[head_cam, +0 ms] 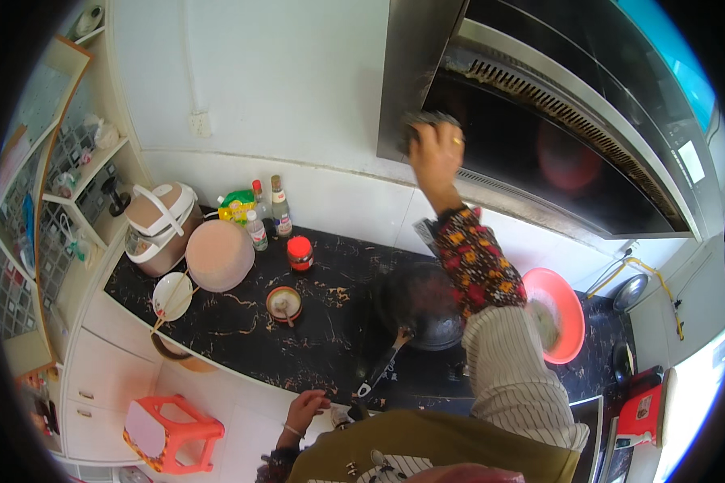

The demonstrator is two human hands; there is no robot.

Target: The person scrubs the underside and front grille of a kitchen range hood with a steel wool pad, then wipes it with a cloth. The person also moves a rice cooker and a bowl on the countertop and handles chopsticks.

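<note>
My right hand (438, 154) is raised high, gripping a dark scrubbing pad (432, 119) that looks like steel wool and is blurred. It presses against the lower left part of the range hood (408, 78), where the steel side panel meets the black glass. Brownish grime coats the hood's slotted grille (556, 102). Low down by the front edge of the counter, my left hand (307, 410) hangs with loosely bent fingers and holds nothing. Below my right arm a black wok (420, 302) rests at the stove, its handle towards me; the sleeve hides part of it.
A pink basin (571, 320) containing cloudy liquid stands right of the wok. On the black counter (235, 338) are a seasoning bowl (276, 296), a red-lidded jar (300, 253), bottles (281, 211), an overturned bowl (220, 253) and a rice cooker (163, 229). A red stool (178, 431) stands on the floor.
</note>
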